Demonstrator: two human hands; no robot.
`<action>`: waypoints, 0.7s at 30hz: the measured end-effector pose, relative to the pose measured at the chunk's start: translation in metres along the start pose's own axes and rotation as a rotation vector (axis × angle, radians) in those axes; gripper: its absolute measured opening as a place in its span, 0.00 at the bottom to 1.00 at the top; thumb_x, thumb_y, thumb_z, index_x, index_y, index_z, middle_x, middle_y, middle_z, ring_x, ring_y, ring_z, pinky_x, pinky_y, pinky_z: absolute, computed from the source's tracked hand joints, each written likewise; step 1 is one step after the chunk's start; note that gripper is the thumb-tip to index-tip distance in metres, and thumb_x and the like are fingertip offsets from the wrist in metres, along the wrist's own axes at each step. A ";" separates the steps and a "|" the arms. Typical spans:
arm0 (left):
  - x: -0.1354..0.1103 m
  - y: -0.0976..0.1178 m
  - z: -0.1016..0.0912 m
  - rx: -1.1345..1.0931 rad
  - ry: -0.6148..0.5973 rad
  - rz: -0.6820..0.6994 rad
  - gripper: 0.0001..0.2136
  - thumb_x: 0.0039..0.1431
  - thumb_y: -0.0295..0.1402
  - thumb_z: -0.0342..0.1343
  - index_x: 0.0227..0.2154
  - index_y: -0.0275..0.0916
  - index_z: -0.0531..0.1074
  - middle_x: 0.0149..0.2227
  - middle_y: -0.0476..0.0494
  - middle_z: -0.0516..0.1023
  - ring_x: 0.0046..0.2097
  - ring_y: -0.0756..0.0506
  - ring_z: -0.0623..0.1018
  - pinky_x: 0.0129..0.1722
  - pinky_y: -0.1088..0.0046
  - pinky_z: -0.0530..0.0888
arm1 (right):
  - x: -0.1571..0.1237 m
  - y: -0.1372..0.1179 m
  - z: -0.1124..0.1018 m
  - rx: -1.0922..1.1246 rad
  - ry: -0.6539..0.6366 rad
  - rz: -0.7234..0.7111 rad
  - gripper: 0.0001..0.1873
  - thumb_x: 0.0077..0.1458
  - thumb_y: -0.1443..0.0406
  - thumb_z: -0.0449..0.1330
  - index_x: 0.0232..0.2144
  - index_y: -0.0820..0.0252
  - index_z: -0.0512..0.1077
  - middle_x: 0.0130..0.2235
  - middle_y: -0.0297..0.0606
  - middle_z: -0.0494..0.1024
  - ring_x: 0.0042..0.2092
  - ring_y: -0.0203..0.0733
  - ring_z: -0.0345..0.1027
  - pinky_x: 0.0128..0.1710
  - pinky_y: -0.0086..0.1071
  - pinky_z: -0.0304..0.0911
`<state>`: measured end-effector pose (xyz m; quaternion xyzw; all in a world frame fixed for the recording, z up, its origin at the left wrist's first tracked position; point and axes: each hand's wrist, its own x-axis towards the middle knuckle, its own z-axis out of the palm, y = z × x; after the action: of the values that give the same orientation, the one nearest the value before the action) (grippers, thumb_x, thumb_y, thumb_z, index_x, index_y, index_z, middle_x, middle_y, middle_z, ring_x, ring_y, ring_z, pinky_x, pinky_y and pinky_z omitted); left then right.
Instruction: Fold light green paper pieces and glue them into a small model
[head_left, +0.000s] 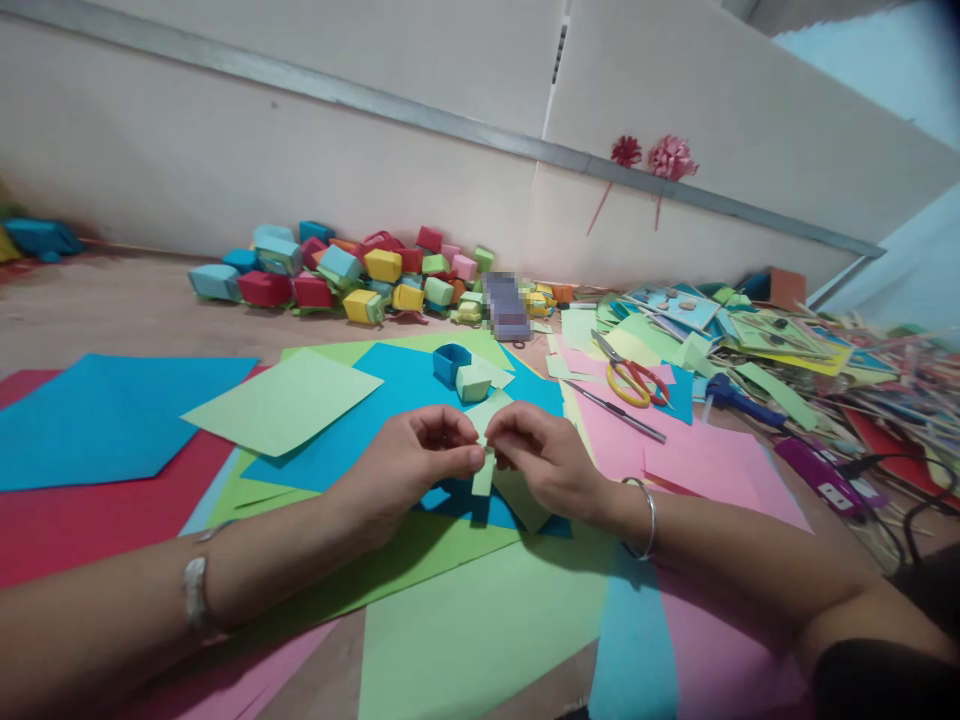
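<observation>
My left hand point(431, 447) and my right hand point(541, 455) meet at the middle of the view, above the coloured sheets. Both pinch a small light green paper strip point(484, 476), which hangs down between the fingertips; parts of it are hidden behind the fingers. Just beyond my hands a small pale green paper box point(473, 383) touches a blue paper box point(451, 364). A blue sheet point(337, 425) lies beneath them, on top of a larger green sheet point(420, 570).
Scissors point(634, 375) and a slim metal-coloured pen or cutter point(622, 412) lie on pink paper at right. Beyond are a blue glue gun point(742, 402), a purple power strip point(821, 475) with cables, and paper piles. Folded paper boxes point(382, 265) line the wall beside a phone-like object point(507, 306).
</observation>
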<state>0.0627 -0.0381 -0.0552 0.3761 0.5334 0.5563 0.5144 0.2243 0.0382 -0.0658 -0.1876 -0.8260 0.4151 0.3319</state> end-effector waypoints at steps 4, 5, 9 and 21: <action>0.005 -0.004 -0.002 -0.114 0.069 -0.035 0.14 0.33 0.33 0.73 0.19 0.40 0.72 0.21 0.53 0.72 0.24 0.52 0.70 0.24 0.75 0.66 | 0.000 0.008 -0.002 -0.205 -0.027 -0.231 0.09 0.60 0.69 0.52 0.35 0.55 0.72 0.37 0.38 0.78 0.39 0.40 0.72 0.42 0.36 0.69; 0.005 -0.004 -0.002 -0.129 0.074 -0.046 0.14 0.33 0.33 0.73 0.20 0.39 0.71 0.21 0.53 0.71 0.24 0.52 0.70 0.25 0.75 0.66 | 0.000 0.009 -0.002 -0.248 -0.025 -0.266 0.09 0.59 0.69 0.53 0.34 0.55 0.73 0.38 0.39 0.79 0.41 0.42 0.72 0.44 0.37 0.69; 0.004 -0.005 -0.002 -0.175 0.069 -0.053 0.15 0.33 0.33 0.74 0.21 0.39 0.71 0.21 0.54 0.72 0.25 0.52 0.71 0.26 0.75 0.66 | 0.000 0.010 0.000 -0.269 0.030 -0.241 0.08 0.61 0.67 0.55 0.31 0.55 0.73 0.37 0.38 0.80 0.42 0.42 0.74 0.45 0.38 0.70; 0.003 -0.007 -0.001 -0.162 0.057 0.041 0.17 0.31 0.39 0.76 0.19 0.41 0.73 0.22 0.51 0.75 0.28 0.48 0.74 0.29 0.70 0.70 | 0.001 0.003 0.015 0.332 0.170 0.094 0.09 0.51 0.61 0.66 0.28 0.57 0.71 0.32 0.36 0.79 0.35 0.38 0.75 0.39 0.35 0.74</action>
<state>0.0621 -0.0365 -0.0629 0.3280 0.4934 0.6184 0.5163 0.2135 0.0325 -0.0747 -0.2030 -0.7055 0.5434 0.4072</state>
